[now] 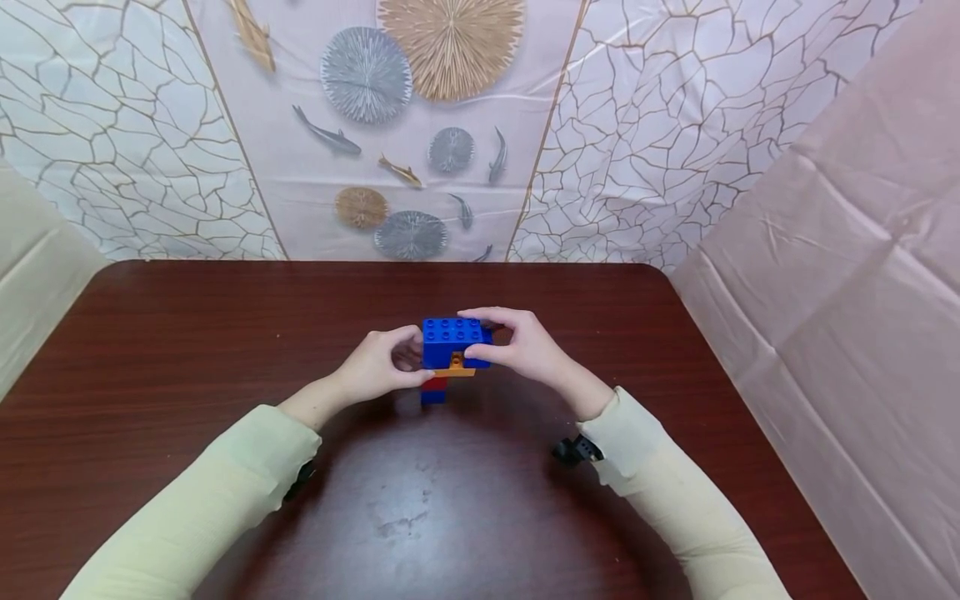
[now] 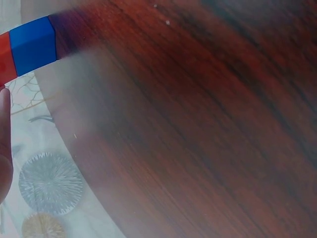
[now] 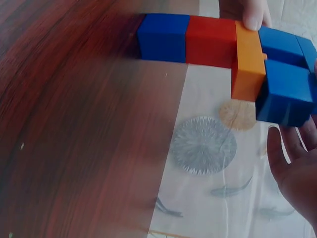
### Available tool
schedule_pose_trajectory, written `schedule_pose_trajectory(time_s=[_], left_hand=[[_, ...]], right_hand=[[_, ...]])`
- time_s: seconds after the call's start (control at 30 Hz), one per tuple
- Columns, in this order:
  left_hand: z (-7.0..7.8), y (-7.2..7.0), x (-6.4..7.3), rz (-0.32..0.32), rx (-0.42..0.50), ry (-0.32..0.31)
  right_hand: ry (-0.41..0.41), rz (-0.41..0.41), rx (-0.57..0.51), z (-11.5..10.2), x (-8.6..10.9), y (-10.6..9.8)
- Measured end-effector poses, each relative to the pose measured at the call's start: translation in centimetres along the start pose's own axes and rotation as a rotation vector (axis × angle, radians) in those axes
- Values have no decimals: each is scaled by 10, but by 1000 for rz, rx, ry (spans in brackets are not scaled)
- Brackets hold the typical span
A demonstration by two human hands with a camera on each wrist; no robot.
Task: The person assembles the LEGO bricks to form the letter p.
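A stack of toy building bricks stands on the table between both hands. From the bottom it has a blue brick, a red brick, a thin orange plate and several blue bricks on top. The studded top blue brick spans the others. My left hand holds the stack from the left, a fingertip on the orange plate's edge; its far fingers are partly hidden. Opposite, my right hand grips the upper blue bricks between thumb and fingers. The left wrist view shows only the lower blue brick and part of the red.
The dark brown wooden table is glossy, with light reflected near its front. Behind it hangs a patterned cloth, with plain cloth along the right. A black wrist device sits under the right sleeve.
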State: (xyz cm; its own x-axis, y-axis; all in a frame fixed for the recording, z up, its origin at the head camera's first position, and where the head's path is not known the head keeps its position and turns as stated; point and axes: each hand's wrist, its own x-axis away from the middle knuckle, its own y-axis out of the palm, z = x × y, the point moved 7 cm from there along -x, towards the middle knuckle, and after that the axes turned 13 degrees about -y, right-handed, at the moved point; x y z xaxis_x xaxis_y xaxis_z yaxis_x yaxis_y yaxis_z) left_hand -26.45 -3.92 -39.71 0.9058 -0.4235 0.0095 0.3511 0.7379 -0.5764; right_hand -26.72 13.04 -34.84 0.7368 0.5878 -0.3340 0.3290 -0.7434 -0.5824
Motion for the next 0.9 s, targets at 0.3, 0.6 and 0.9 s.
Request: schedule_pose_trajectory(time_s=[0.3, 0.6, 0.9], left_hand=[[-2, 0, 0, -1, 0, -14], [-2, 2, 2, -15, 5, -38], [-14, 15, -1, -112, -121, -71]], right_hand=[[-40, 9, 32, -4, 3, -5], [-12, 0, 44, -5, 3, -6], [-5, -10, 64, -6, 3, -5]])
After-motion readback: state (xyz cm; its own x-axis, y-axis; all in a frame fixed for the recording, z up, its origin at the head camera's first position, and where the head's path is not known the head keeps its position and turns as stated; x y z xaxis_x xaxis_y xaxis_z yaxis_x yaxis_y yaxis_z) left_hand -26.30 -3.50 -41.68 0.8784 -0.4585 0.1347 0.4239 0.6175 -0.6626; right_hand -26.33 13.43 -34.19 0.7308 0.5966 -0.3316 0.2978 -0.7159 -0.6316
